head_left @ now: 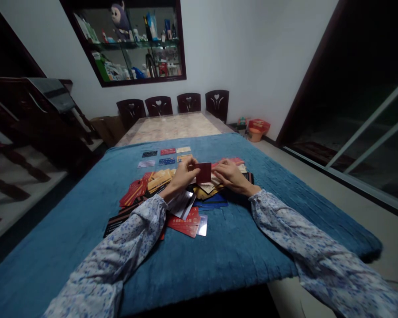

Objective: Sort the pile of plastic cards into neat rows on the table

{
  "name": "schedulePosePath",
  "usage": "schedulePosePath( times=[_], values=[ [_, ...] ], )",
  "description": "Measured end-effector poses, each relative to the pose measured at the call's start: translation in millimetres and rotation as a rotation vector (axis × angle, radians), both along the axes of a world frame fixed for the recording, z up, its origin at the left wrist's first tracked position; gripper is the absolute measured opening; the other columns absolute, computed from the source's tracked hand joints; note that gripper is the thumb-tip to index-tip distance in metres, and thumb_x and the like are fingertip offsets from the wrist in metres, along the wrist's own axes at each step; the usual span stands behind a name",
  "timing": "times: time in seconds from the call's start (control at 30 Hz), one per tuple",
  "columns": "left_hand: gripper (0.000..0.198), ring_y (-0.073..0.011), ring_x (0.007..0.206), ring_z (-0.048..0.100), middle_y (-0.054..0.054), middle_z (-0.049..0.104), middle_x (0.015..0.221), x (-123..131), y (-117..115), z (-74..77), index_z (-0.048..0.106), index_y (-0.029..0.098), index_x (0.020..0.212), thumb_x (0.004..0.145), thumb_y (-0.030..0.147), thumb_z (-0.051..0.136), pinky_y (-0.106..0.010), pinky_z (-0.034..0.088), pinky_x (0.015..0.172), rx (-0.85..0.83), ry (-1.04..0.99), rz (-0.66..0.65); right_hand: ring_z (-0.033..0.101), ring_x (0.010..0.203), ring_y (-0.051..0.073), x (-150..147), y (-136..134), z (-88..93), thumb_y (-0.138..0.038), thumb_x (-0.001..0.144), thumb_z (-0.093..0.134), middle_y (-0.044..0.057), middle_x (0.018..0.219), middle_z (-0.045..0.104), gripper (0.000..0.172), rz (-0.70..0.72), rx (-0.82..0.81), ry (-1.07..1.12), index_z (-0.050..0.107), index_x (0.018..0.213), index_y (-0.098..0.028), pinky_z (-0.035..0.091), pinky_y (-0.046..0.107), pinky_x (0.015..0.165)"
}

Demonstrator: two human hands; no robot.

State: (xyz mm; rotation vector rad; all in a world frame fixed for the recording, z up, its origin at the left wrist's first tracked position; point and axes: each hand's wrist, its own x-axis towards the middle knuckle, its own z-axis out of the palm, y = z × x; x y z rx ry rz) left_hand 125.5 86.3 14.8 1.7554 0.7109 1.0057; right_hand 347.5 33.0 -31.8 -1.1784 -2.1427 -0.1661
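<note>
My left hand (184, 173) pinches a dark red card (204, 172) upright above a spread of cards. My right hand (231, 176) is just to the right of that card, its fingers bent together over the pile; what they hold, if anything, is hidden. Under and around both hands lie overlapping cards: red cards (132, 193), yellow cards (159, 179), black cards (117, 220) and blue cards (215, 201). Closer to me are a silver card (183, 205) and more red ones. Beyond my left hand, single cards lie in rows, among them a black card (149, 154) and a lilac card (146, 164).
A blue cloth (199, 269) covers the near part of the long table (172, 126). Several dark chairs (158, 106) stand at its far end. Stair railings are on the left, an orange bucket (255, 134) on the floor at the right, and a wall cabinet behind.
</note>
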Motion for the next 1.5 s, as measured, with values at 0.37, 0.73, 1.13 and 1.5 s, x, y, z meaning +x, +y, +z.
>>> schedulePosePath(
  times=[0.37,0.73,1.13,1.5],
  values=[
    [0.023,-0.0118,0.071,0.061,0.005,0.061,0.074,-2,2,-13.9,0.051,0.018,0.079,0.067,0.021,0.070,-0.024,0.053,0.068,-0.046,-0.070,0.033,0.058,0.093,0.027,-16,3,-6.7,-0.024,0.099,0.048,0.013,0.102,0.071,0.035,-0.080,0.024,0.138,0.066,0.129,-0.019,0.048,0.042,0.084],
    [0.048,-0.0249,0.104,0.064,-0.010,0.072,0.111,-20,-1,-18.0,0.061,0.018,0.127,0.079,0.010,0.058,-0.042,0.051,0.097,0.601,0.475,0.110,0.052,0.090,0.027,-14,6,-4.3,-0.025,0.103,0.041,0.012,0.095,0.073,0.034,-0.178,0.105,-0.028,0.074,0.112,-0.021,0.042,0.043,0.085],
    [0.049,-0.0270,0.101,0.061,-0.012,0.072,0.117,-11,-11,-29.4,0.056,0.019,0.135,0.087,0.012,0.051,-0.044,0.049,0.095,0.786,0.779,0.179,0.051,0.096,0.030,-16,10,-13.1,-0.026,0.099,0.051,0.013,0.099,0.070,0.028,-0.253,0.156,-0.153,0.066,0.122,-0.021,0.040,0.043,0.086],
    [0.047,-0.0304,0.100,0.064,-0.015,0.070,0.111,-10,-8,-28.8,0.053,0.016,0.133,0.087,0.013,0.053,-0.046,0.050,0.091,0.674,0.782,0.205,0.052,0.096,0.030,-17,1,-13.3,-0.040,0.090,0.065,0.014,0.109,0.066,0.046,-0.271,0.010,-0.148,0.060,0.130,-0.019,0.038,0.042,0.083]
  ],
)
